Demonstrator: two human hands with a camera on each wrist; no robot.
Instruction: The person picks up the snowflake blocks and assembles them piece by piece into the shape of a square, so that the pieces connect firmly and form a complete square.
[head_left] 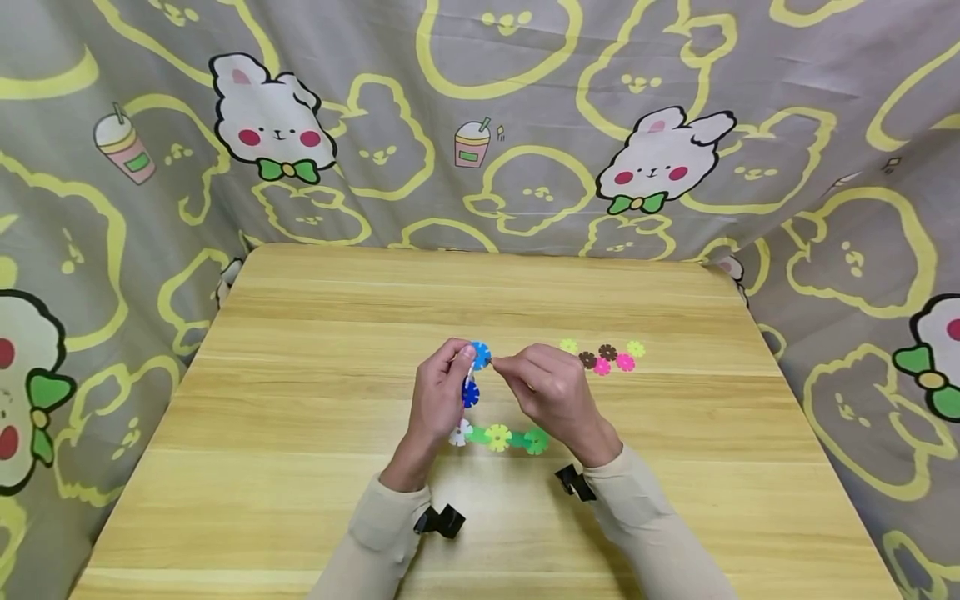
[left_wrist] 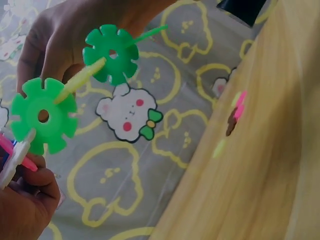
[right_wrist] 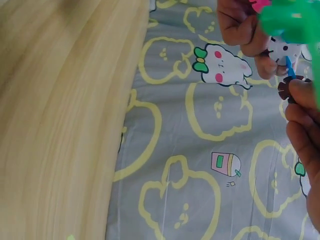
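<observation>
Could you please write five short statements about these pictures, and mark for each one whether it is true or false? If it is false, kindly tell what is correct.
1. The right hand pinches a brown disc. True.
2. Two pink discs lie on the table. True.
3. The left hand lies flat on the table. False: it holds the chain of joined discs.
4. The curtain behind the table is plain. False: it carries rabbit pictures.
5. In the head view, a light blue disc shows between the two hands. True.

Grey cartoon-print curtain behind wood-grain table.
</observation>
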